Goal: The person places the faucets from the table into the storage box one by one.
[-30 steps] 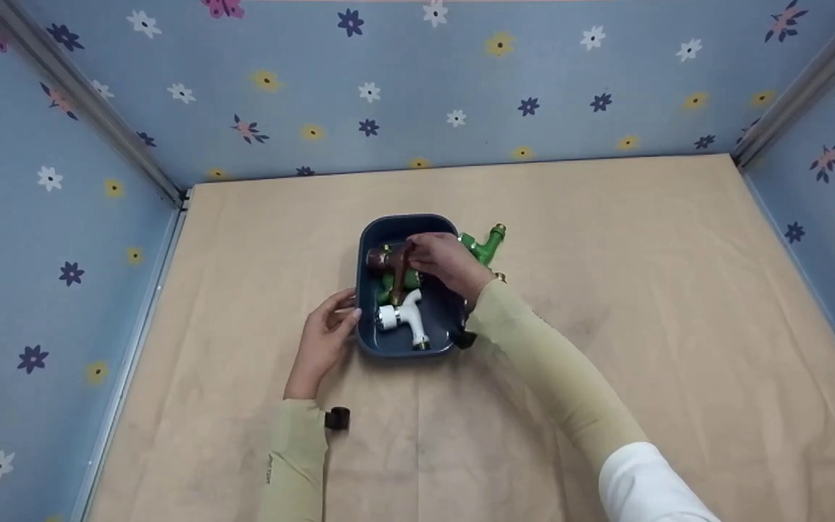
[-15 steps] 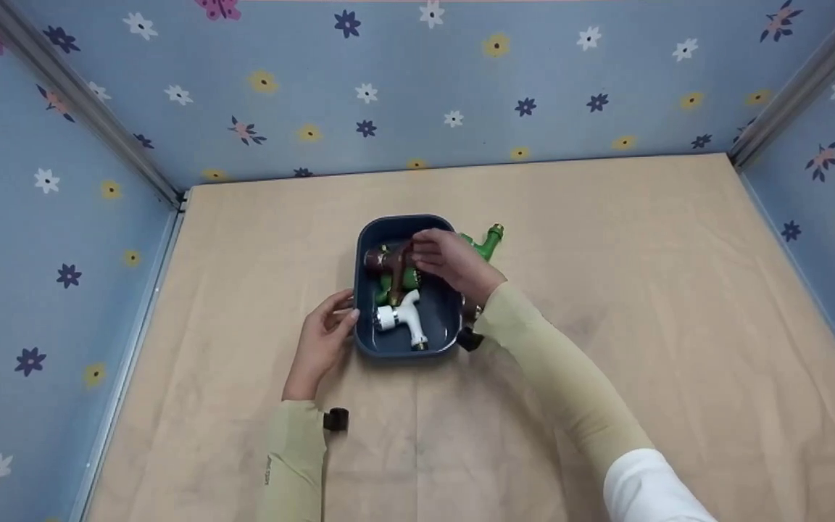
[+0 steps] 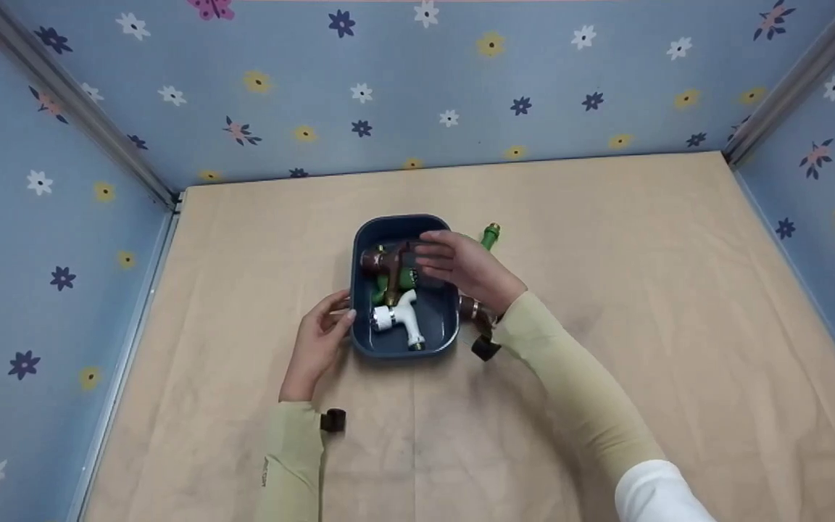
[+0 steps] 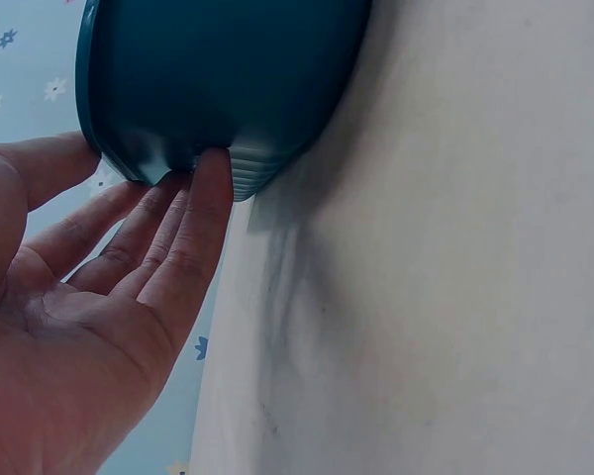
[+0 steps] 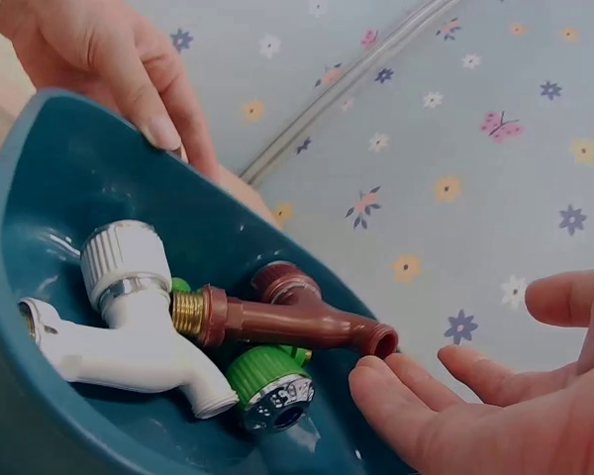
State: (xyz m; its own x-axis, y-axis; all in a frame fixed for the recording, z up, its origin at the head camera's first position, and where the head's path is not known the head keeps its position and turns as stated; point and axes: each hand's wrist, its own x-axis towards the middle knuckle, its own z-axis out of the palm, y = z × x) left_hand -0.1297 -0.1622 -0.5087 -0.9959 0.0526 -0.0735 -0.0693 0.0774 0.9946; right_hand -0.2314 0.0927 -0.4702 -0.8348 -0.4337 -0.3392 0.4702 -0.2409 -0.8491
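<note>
A dark blue plastic bin (image 3: 438, 326) holds a white tap (image 3: 408, 319), a brown tap (image 3: 393, 272) and a green tap (image 3: 409, 278). The brown one lies partly over the green one, as the right wrist view (image 5: 267, 381) shows of the green knob. My left hand (image 3: 312, 348) touches the bin's left side from outside, fingers fairly straight and thumb at the rim. Over the bin's right side hovers my right hand (image 3: 472, 268), fingers extended and holding nothing. Its fingertips are close to the brown tap's spout (image 5: 376, 338).
Just right of the bin lie another brown tap (image 3: 470, 308) and a green tap (image 3: 491, 235), both partly hidden by my right hand and arm. A tan cloth (image 3: 642, 290) covers the table. Flower-patterned blue panels (image 3: 417, 80) stand at the back and sides.
My right hand has let go of the brown tap, which stays in the bin. It has drawn back a little to the right with its fingers spread straighter. My left hand stays at the bin.
</note>
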